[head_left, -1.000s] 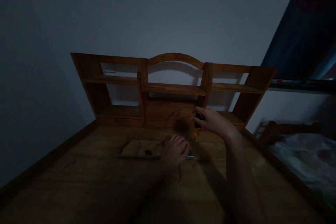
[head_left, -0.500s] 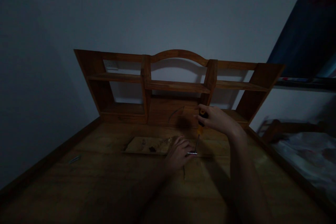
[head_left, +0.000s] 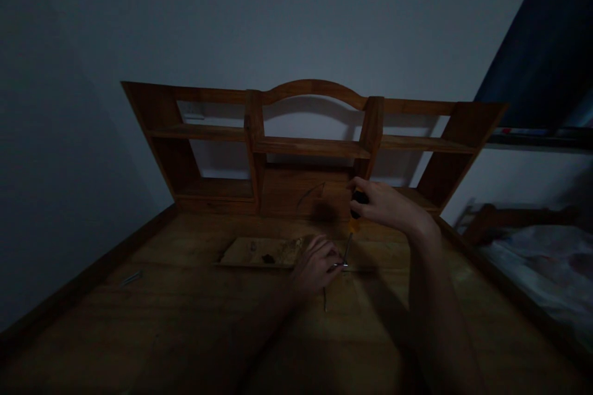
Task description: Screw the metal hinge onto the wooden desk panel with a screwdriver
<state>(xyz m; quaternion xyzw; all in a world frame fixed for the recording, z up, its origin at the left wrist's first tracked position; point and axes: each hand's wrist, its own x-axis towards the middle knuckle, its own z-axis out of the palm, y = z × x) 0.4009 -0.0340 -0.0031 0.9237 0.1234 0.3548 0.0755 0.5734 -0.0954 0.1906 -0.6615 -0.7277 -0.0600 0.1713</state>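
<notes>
On the far left of the wooden counter [head_left: 185,315] a small pale metal piece [head_left: 131,278] is seen lying alone, and a flat wooden board [head_left: 259,252] is laid nearer the middle, in front of the shelf unit [head_left: 306,148] set against the wall. The left hand [head_left: 315,269] is rested at the board's right end, its fingers [head_left: 331,257] curled about a small metal part [head_left: 340,265] where the tool's tip is placed. The screwdriver [head_left: 353,225] is held nearly upright by the right hand [head_left: 384,207], whose fingers are clenched around its dark handle, while a bed [head_left: 537,265] is seen at the far right.
</notes>
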